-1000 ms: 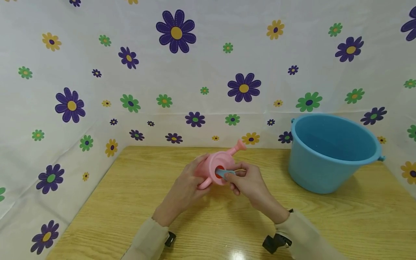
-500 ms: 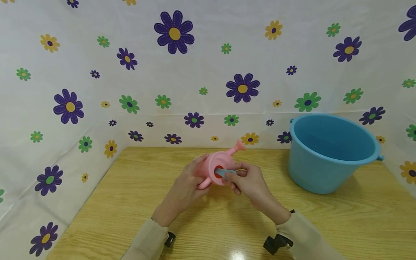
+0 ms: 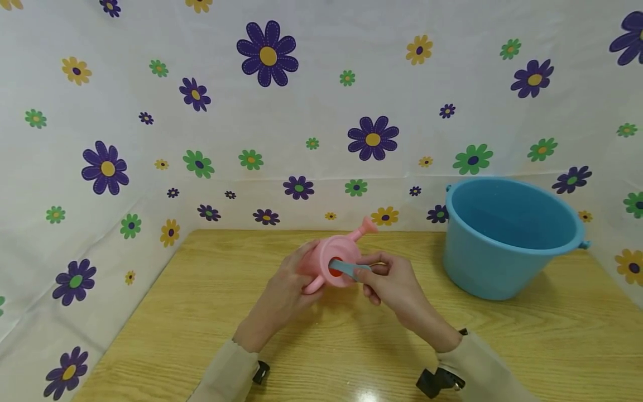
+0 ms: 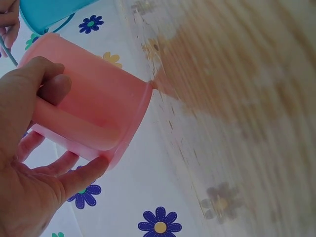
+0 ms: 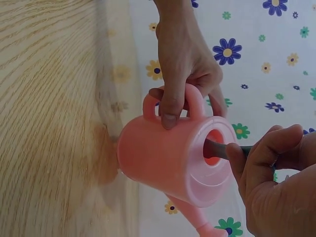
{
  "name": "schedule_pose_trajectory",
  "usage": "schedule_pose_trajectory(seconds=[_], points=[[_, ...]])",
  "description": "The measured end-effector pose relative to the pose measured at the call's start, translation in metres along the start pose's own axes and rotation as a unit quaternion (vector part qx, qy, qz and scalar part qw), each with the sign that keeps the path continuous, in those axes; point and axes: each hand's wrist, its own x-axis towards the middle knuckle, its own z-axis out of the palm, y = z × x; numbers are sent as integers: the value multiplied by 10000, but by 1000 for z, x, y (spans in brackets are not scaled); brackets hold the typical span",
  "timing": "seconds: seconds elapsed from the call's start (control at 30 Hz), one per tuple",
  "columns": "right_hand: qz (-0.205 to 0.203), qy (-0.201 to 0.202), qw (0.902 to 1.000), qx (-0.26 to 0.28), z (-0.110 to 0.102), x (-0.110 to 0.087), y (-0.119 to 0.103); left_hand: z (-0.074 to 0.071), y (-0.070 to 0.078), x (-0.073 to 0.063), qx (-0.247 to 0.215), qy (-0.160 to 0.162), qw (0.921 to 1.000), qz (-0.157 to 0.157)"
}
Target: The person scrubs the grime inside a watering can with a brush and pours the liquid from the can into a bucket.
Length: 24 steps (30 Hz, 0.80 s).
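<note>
A pink toy watering can [image 3: 346, 244] is tilted over the table, its open top turned toward me. My left hand [image 3: 282, 287] grips it at the back, thumb hooked through the loop handle [image 5: 196, 102] and other fingers along the body. From the right, my right hand [image 3: 399, 290] pinches the end of a slim light-blue tool [image 3: 346, 269]. The tool's other end reaches into the can's round hole and is hidden there, so I cannot tell its kind. Red shows inside the hole. In the right wrist view, the spout [image 5: 190, 212] points away from the handle.
A large blue bucket [image 3: 497, 271] stands at the right of the wood-grain table [image 3: 201, 290]. Behind and to the left hangs a white sheet [image 3: 301, 111] printed with purple, green and yellow flowers.
My right hand has drawn slightly to the right, and more of the light-blue tool shows outside the hole. The left hand keeps its grip on the watering can.
</note>
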Motion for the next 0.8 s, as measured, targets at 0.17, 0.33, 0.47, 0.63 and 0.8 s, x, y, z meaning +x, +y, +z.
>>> schedule_pose_trajectory(seconds=[0.17,0.33,0.47,0.63,0.8], points=[[31,31,10000,57,-4,-2,-2,0,0,0,4,-21,10000,-11],[50,-47,10000,66,-7,-5,-2,1,-1,0,14,-65,10000,-72],[62,-120,9998,124,-9,-4,-1,1,-1,-1,6,-69,9999,-108],[109,-107,9997,193,-8,-2,-1,1,-1,-2,-8,-77,9999,-146],[28,-103,9993,366,-6,-1,-1,1,-2,-1,57,-42,9999,-86]])
